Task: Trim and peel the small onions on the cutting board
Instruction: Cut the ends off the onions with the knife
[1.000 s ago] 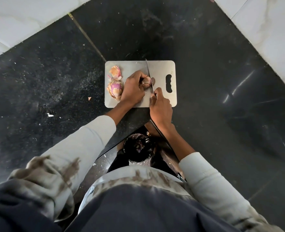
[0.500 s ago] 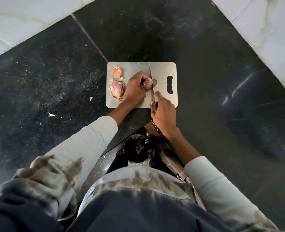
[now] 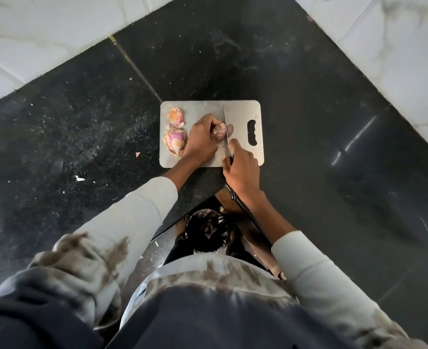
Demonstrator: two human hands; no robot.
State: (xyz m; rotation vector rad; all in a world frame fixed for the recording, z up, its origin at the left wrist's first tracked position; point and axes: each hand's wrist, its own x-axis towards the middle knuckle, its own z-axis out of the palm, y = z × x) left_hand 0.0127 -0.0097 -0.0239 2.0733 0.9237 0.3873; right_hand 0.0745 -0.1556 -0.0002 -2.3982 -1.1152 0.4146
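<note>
Left of the left hand [image 3: 201, 142], a second onion [image 3: 174, 141] waits on the cutting board [image 3: 243, 114]. Its fingers clamp the onion [image 3: 220, 129]; keep them behind the knife [image 3: 224, 127]. The right hand [image 3: 242, 170] grips the handle: press straight down.

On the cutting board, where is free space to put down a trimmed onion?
Bare board lies between the knife and the handle slot. Its left side is crowded: onions, peels, left hand.
</note>
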